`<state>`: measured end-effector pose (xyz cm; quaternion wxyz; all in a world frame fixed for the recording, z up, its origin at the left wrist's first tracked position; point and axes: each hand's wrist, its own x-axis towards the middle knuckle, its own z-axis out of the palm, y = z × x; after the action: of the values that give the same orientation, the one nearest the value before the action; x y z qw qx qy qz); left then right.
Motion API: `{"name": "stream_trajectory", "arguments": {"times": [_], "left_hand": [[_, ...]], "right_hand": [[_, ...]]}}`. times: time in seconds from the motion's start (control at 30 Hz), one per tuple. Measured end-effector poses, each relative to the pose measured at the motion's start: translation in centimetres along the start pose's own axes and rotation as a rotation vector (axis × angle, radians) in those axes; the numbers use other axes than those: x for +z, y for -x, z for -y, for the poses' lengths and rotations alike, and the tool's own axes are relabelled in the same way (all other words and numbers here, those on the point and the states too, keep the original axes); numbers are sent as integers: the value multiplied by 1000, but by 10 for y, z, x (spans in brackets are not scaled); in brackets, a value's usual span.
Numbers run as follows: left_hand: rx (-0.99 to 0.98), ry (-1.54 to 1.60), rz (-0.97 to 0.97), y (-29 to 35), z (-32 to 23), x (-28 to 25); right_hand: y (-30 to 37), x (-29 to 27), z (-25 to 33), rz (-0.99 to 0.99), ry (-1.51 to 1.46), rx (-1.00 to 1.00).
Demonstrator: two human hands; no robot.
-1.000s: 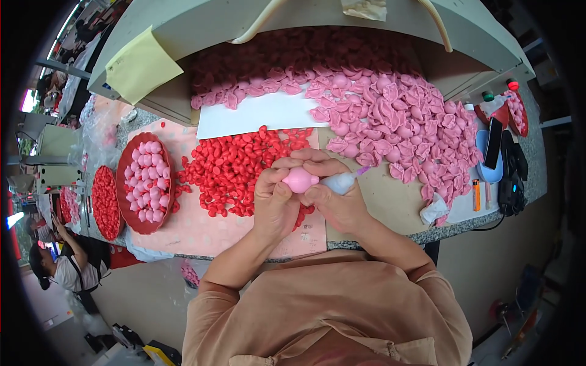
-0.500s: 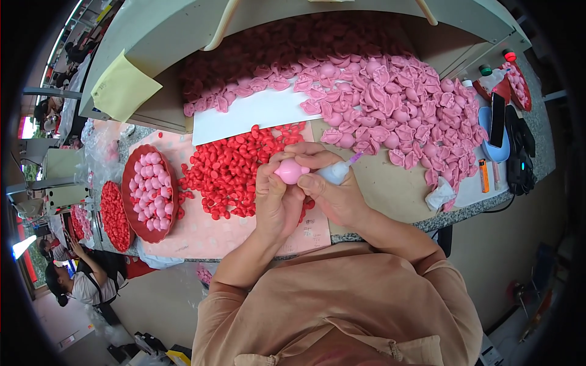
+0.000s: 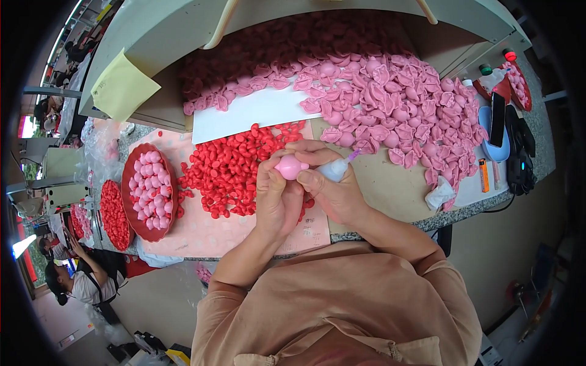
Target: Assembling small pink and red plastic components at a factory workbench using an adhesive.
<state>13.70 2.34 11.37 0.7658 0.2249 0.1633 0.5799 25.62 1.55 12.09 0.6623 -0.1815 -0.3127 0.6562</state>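
Note:
Between the fingers of my left hand [image 3: 278,198] is a glossy pink rounded piece [image 3: 289,167] with a small knob on its right side. My right hand [image 3: 332,192] grips a small whitish squeeze bottle [image 3: 334,170] with a purple tip [image 3: 354,155] that points up and right, away from the piece. The fingertips of my right hand are close against the pink piece; whether they press on it I cannot tell. Below and behind my hands spreads a heap of small red glossy pieces [image 3: 223,168] on a pale pink sheet [image 3: 244,241].
A large heap of pink shell-like pieces [image 3: 390,110] fills the far side and right. Left stand a red dish [image 3: 129,204] of pink pieces and a tray of red ones [image 3: 114,213]. At right lie a phone [image 3: 497,125], a blue dish [image 3: 485,116] and an orange lighter [image 3: 483,175]. A co-worker [image 3: 91,280] sits far left.
The pink piece has turned a little in my fingers, and its knob now shows at the right. My right thumb has slid slightly lower. The squeeze bottle has shifted slightly with my right hand.

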Motion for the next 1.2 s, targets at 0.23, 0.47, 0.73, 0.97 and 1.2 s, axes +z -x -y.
{"name": "stream_trajectory", "arguments": {"times": [0.23, 0.47, 0.73, 0.97, 1.2], "left_hand": [[-16, 15, -16, -1, 2, 2], [60, -130, -12, -1, -9, 1], [232, -591, 37, -2, -22, 7], [325, -641, 69, 1, -17, 4], [311, -620, 39, 14, -32, 9]], "right_hand": [[0, -2, 1, -8, 37, -21], [-3, 3, 15, -23, 220, 16], [-3, 7, 32, 91, 831, -100], [2, 7, 29, 87, 998, -202], [14, 25, 7, -97, 266, 240]]}}
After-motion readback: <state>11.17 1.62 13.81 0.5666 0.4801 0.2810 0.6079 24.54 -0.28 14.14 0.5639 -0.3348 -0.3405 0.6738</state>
